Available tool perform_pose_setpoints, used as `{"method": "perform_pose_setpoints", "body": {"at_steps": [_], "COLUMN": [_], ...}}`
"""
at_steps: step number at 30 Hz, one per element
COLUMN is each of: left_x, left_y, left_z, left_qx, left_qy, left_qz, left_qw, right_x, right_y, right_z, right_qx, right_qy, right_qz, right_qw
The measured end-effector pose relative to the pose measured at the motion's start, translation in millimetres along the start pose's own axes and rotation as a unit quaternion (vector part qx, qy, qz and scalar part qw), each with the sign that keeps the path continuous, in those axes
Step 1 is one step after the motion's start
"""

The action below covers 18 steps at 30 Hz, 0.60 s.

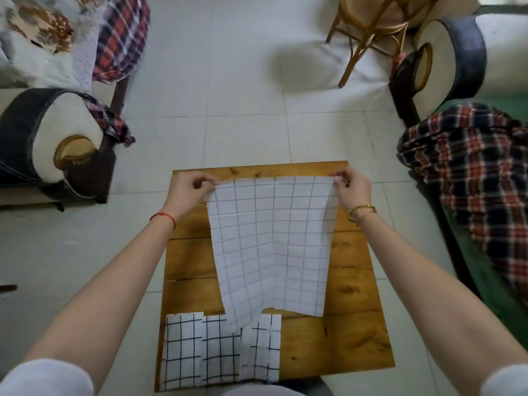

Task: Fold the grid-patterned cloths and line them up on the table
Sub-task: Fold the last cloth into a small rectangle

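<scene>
Head view: both hands outstretched, left (188, 187) and right (353, 190) pinching top corners of grid cloth (271, 247) above table (354, 281).

Unfolded grid cloth (271, 247): white with thin dark grid lines, held up by its two far corners and hanging toward the near side, faint crease lines across it, lower edge uneven and draped over the middle of the folded row. Three folded grid cloths on the near-left part of the bench (343, 332), side by side with edges touching or slightly overlapping: left folded cloth (183, 350), middle folded cloth (220, 352), right folded cloth (264, 350). All white with bolder black grid, flat; the middle one's far edge partly hidden under the hanging cloth.
</scene>
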<state>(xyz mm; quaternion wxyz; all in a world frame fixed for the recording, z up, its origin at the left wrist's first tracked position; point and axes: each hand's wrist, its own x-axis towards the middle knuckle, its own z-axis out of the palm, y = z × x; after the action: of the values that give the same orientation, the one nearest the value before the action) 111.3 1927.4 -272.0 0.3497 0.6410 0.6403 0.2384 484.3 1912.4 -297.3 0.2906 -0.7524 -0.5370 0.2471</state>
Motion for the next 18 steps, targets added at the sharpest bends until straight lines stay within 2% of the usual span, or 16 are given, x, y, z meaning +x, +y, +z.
{"method": "perform_pose_setpoints", "body": {"at_steps": [11, 18], "left_x": [-13, -47], "left_y": [-30, -52], "left_z": [11, 38], "left_qx": [0.006, 0.031], "left_qy": [-0.058, -0.088], "left_qz": [-0.048, -0.083], "left_qw": [0.997, 0.992], "right_x": [-11, -41], "right_y": [23, 55], "right_z": [21, 25], "right_qx": [-0.002, -0.063], "right_qy": [-0.035, -0.084], "right_qz": [-0.01, -0.009], "right_qw": [0.999, 0.994]}}
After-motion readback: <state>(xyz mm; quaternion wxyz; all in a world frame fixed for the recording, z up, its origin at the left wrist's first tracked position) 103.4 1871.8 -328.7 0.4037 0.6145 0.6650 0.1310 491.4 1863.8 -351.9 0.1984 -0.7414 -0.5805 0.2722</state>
